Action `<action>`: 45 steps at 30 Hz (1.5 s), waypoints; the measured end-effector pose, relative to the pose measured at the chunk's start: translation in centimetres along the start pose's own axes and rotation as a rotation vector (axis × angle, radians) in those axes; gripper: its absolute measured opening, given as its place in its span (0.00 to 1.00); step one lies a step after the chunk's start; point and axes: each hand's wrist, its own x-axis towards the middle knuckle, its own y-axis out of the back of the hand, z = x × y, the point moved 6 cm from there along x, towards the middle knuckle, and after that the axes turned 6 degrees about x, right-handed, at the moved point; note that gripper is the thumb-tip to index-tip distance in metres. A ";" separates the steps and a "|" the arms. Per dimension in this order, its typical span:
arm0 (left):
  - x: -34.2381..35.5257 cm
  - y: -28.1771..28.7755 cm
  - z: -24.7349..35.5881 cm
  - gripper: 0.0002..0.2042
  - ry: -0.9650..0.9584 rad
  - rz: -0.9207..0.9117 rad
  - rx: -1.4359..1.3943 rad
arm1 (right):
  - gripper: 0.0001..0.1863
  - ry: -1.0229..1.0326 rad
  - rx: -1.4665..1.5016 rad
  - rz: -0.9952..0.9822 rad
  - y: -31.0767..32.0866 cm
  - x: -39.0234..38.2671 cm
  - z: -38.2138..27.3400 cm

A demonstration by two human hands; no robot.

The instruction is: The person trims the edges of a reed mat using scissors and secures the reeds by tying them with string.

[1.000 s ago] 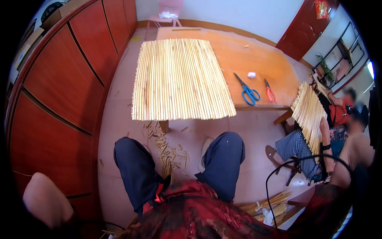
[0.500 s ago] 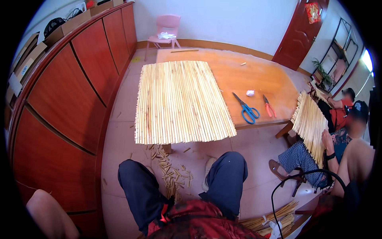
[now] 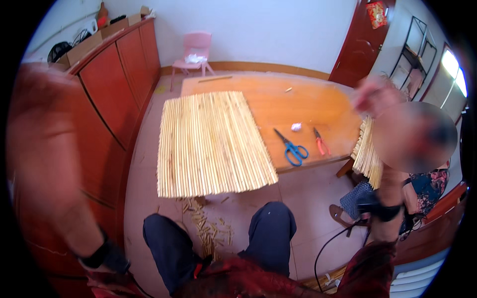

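My left hand (image 3: 47,134) is raised at the far left, in front of the red cabinet. Motion smears its fingers. On the right, my right hand (image 3: 380,99) is lifted beside the table's right end, blurred and partly masked, so its fingers cannot be read. Neither hand touches the mat of pale, straight sticks (image 3: 211,146) lying on the wooden table (image 3: 308,104); its near edge overhangs the table. To the mat's right lie blue-handled scissors (image 3: 293,150), red-handled pliers (image 3: 322,144) and a small whitish ball (image 3: 296,127).
A long red cabinet (image 3: 109,84) runs along the left, with boxes on top. Behind the table stands a pink chair (image 3: 197,49). Cut stick pieces (image 3: 206,228) litter the floor between my knees. At right, another stick mat (image 3: 366,154) lies near a seated person.
Both my hands have come up into view, left at the far left and right at the right. The view has shifted slightly, so the table and mat sit lower. The mat looks unchanged.
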 end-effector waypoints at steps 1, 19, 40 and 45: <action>-0.1 -1.0 -4.3 0.09 0.187 0.115 0.100 | 0.15 -0.112 -0.059 0.008 -0.3 -1.0 4.2; -11.5 -19.5 -41.8 0.13 0.595 -0.948 1.088 | 0.15 -0.322 -0.795 -0.314 -7.2 -9.2 26.5; -11.4 -15.4 -44.5 0.08 0.972 -0.581 0.443 | 0.21 -0.674 -0.093 -0.057 -4.4 -10.1 29.2; -11.5 -16.4 -44.0 0.12 0.570 -0.844 0.691 | 0.21 -0.712 -0.227 -0.162 -4.7 -10.6 28.7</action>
